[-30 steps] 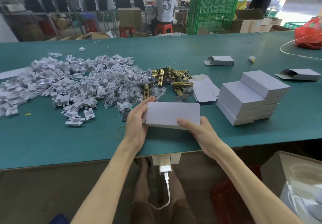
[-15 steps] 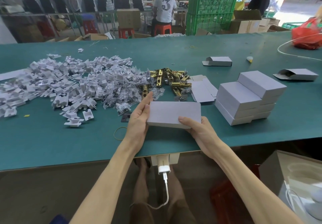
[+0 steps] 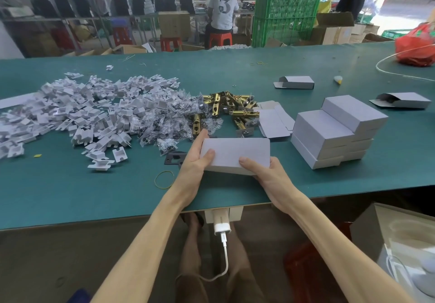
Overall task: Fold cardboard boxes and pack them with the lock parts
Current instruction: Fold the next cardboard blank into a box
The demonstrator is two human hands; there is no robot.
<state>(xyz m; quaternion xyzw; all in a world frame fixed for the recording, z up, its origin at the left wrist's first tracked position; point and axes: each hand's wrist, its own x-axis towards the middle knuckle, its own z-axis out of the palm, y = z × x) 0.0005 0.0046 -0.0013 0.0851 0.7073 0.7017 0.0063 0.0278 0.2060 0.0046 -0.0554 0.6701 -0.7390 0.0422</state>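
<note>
The left hand (image 3: pixel 193 160) has slid its thumb onto the closed white box (image 3: pixel 237 152), gripping one end while the right hand (image 3: pixel 266 173) curls around the other, near the front of the green table (image 3: pixel 94 196), beside stacked boxes (image 3: pixel 336 133).

I see my left hand (image 3: pixel 193 163) and right hand (image 3: pixel 266 175) gripping a closed white box (image 3: pixel 237 152) at its two ends, thumbs on the lid, near the front edge of the green surface (image 3: pixel 94 196). Brass latches (image 3: pixel 226 109) lie just behind it, beside flat box blanks (image 3: pixel 274 121). A stack of closed boxes (image 3: pixel 334 133) stands to the right and a heap of white inserts (image 3: pixel 82 112) spreads left. A rubber band (image 3: pixel 164 179) lies near my left wrist.
</note>
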